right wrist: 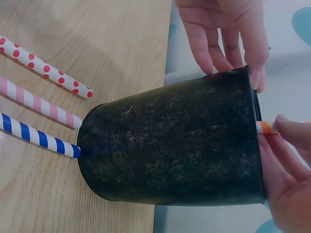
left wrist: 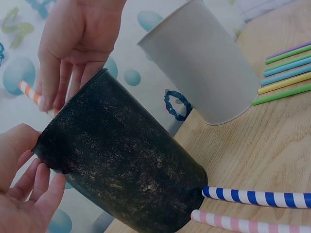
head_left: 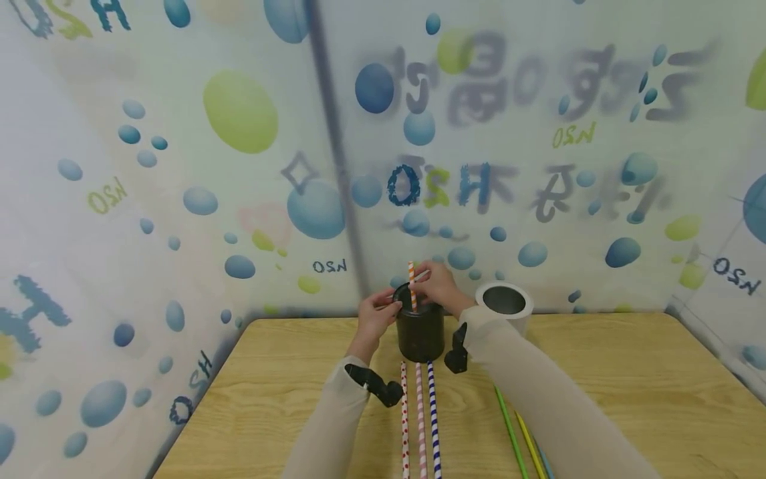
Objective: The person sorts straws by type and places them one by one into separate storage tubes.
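Observation:
A black bucket-shaped pot (head_left: pixel 421 336) stands upright at the back of the table. My left hand (head_left: pixel 377 319) grips its left rim, thumb at the edge and fingers against the outside, as the left wrist view shows. My right hand (head_left: pixel 439 285) pinches an orange-and-white striped paper straw (head_left: pixel 411 273) over the pot's mouth; the straw's lower part is inside the rim. In front of the pot lie a red-dotted straw (head_left: pixel 404 412), a pink-striped straw (head_left: pixel 420 412) and a blue-striped straw (head_left: pixel 433 412), side by side.
A white pot (left wrist: pixel 199 63) stands to the right of the black one, partly behind my right forearm. Several plain coloured straws (left wrist: pixel 286 80) lie in front of it on the wooden table (head_left: pixel 287 386). A printed curtain (head_left: pixel 251 186) hangs right behind the table's back edge.

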`<action>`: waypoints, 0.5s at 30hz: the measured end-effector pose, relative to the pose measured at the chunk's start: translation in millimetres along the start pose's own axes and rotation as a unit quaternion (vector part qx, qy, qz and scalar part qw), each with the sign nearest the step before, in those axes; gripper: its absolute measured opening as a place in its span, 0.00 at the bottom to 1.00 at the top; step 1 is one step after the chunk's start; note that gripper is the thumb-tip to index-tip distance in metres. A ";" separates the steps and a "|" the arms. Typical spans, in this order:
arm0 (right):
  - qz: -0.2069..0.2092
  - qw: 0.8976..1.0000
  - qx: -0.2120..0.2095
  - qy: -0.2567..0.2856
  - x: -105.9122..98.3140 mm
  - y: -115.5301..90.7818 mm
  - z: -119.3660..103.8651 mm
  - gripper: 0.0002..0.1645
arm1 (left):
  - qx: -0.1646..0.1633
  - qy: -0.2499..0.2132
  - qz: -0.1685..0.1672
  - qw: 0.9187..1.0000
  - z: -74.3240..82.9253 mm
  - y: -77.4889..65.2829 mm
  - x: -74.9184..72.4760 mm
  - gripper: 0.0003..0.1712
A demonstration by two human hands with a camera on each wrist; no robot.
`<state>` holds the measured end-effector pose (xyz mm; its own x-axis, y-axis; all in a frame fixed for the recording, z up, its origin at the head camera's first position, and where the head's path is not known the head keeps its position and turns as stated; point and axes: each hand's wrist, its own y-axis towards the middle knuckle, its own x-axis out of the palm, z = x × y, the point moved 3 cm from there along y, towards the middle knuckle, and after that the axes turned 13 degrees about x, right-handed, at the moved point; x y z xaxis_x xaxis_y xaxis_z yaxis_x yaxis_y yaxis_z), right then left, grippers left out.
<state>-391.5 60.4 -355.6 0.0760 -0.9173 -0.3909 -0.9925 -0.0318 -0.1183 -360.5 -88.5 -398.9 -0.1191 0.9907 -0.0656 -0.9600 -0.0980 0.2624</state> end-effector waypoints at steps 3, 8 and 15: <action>0.005 1.000 0.014 -0.013 2.0 1.2 1.5 0.14 | -0.001 -0.002 -0.002 1.000 0.1 -0.2 -0.2 0.20; 0.016 0.999 0.035 -0.032 4.8 4.4 3.4 0.14 | -0.003 -0.004 -0.003 1.000 -0.5 0.5 -0.5 0.20; 0.032 0.998 0.041 -0.047 8.0 7.3 4.7 0.14 | 0.002 -0.006 -0.003 1.000 -1.1 0.5 -0.2 0.20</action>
<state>-397.7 54.7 -364.0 0.0258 -0.8750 -0.4835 -0.9845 0.0617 -0.1641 -361.3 -88.8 -399.8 -0.1106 0.9923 -0.0554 -0.9598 -0.0921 0.2652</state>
